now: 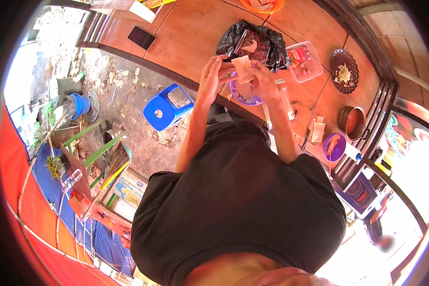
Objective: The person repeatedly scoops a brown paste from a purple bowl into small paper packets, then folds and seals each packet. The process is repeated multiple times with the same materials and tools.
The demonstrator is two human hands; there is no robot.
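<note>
A pale, flat, roughly rectangular piece [243,69] is held up between my hands above the table; its exact kind cannot be told. My left hand [211,78] reaches in from the left, its fingertips at the piece's left edge. On the other side, my right hand [267,82] grips the piece between thumb and fingers. Below them stands a purple-and-white bowl [252,99], partly hidden by the right hand. Just beyond is a black plastic bag [276,45], its mouth spread around dark reddish contents, with another pale piece [249,45] on top.
To the right are a clear tub [311,75] with a red packet, a dark openwork dish [336,59] of shreds, a pot [354,121], a purple bowl [330,153] and stacked pale pieces [318,132]. A phone [141,37] lies far left; a blue stool [163,112] stands beside the table.
</note>
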